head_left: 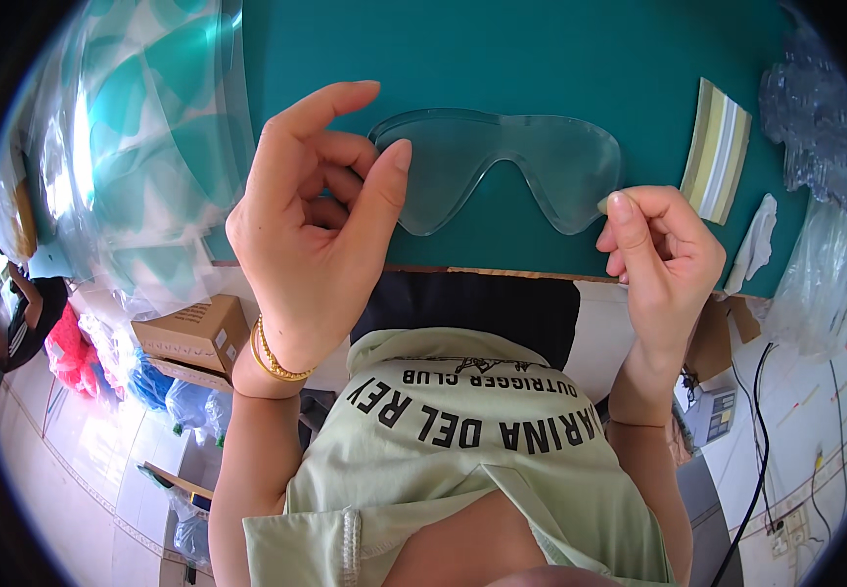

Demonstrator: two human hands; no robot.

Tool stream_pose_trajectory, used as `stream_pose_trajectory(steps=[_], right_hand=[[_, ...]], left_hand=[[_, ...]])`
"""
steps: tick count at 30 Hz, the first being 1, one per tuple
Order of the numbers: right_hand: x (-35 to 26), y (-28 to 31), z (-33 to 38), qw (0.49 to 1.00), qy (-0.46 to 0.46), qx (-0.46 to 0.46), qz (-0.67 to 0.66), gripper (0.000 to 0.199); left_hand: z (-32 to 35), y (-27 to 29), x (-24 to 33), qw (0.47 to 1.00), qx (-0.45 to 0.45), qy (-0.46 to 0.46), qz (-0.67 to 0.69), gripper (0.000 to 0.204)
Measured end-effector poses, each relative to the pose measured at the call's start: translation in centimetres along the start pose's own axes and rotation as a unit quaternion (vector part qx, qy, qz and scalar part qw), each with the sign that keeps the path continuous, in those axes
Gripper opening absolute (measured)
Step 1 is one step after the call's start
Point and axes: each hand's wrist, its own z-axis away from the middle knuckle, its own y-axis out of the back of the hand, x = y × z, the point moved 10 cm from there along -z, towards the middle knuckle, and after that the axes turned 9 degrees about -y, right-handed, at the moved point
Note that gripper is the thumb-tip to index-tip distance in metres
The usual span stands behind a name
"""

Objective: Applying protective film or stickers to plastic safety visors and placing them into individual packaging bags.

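Lens (502, 166), clear goggle-shaped, lies flat on green surface (560, 59) near its front edge. Right hand (663, 249) pinches a thin film tab at lens right end, fingers closed on it. Left hand (316, 210) raised just left of lens, loosely curled, holding nothing, thumb over lens left tip. Farther: stack of clear lenses (159, 127) left, striped paper strip (717, 147) right, plastic bags (820, 127) far right.
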Motion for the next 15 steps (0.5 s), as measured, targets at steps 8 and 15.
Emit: stream_pose_trajectory(steps=[8, 15], right_hand=[[-1.2, 2.8, 0.1, 0.996, -0.009, 0.092, 0.021, 0.019], [-2.5, 8.8, -1.6, 0.851, 0.067, 0.298, 0.428, 0.050]], left_hand=[[0.1, -0.2, -0.2, 1.000, -0.004, 0.009, -0.014, 0.036], [0.1, -0.2, 0.2, 1.000, 0.001, 0.009, -0.027, 0.037]])
